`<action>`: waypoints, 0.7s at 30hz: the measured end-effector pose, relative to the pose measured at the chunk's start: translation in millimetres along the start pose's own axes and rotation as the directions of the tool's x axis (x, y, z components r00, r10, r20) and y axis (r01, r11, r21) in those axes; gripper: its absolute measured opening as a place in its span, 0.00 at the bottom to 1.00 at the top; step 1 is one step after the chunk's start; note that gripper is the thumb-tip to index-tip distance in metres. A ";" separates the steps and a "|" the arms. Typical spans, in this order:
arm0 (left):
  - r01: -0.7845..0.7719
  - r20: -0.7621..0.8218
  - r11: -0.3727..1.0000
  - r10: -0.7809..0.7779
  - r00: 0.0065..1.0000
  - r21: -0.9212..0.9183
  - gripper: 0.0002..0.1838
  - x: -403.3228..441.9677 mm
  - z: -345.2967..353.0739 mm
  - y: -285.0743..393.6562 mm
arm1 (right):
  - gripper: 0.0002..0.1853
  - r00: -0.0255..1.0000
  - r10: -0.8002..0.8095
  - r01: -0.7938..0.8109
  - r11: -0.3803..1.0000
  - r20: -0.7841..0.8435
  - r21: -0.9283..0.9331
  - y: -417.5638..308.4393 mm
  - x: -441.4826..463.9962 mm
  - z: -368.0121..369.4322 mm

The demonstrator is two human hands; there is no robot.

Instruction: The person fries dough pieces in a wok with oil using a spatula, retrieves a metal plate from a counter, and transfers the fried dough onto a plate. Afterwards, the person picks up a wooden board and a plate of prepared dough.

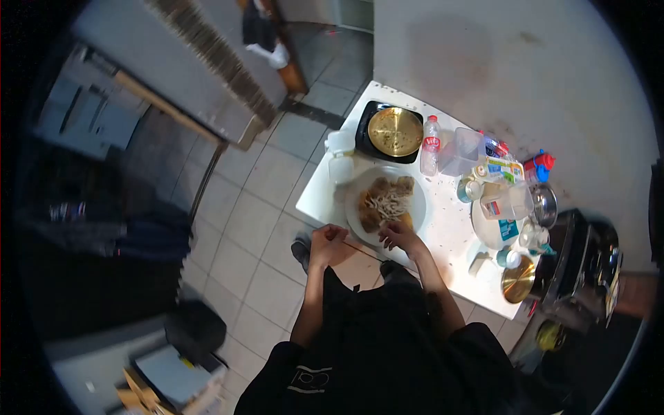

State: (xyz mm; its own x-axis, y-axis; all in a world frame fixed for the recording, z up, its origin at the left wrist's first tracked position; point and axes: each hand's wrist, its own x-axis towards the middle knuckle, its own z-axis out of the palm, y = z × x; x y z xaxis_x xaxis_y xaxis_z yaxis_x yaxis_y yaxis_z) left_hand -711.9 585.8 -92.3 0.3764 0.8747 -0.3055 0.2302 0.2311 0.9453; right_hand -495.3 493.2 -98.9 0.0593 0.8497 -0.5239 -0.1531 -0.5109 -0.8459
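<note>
the clear plastic bottle (429, 164) wears a red label, its white letters too small to read surely, and its red cap points toward the wall (470, 76); pale lettering (310, 380) marks the dark shirt (394, 346). the round white plate (422, 207) lies at the table's (453, 238) near edge — thin pale strips (389, 207) criss-cross among rough browned pieces (369, 218). the right hand (398, 236), fingers narrowly bent, is at its near rim; the left hand (328, 243) curls just beside — i cannot tell whether either holds anything
</note>
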 end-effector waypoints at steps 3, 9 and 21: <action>-0.019 0.181 1.000 0.014 0.983 0.025 0.05 55.0 -42.6 15.4 | 0.09 0.998 -0.054 0.055 0.998 -0.027 0.043 -5.7 24.1 22.0; -0.070 0.383 0.997 0.048 0.923 0.044 0.10 157.2 -127.5 46.5 | 0.08 0.967 -0.052 0.101 0.977 -0.249 0.188 -72.0 44.5 98.4; -0.053 0.640 0.989 -0.049 0.767 0.140 0.12 297.5 -170.8 64.4 | 0.08 0.911 -0.006 0.195 0.887 -0.412 0.420 -110.5 211.6 163.3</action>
State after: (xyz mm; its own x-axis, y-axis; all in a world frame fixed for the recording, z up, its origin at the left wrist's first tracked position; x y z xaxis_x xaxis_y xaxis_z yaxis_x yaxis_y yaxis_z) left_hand -738.4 933.7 -102.7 0.8517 0.3863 -0.3541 0.3331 0.1224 0.9349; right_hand -626.9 750.7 -100.0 0.4610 0.7235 -0.5139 -0.5380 -0.2326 -0.8102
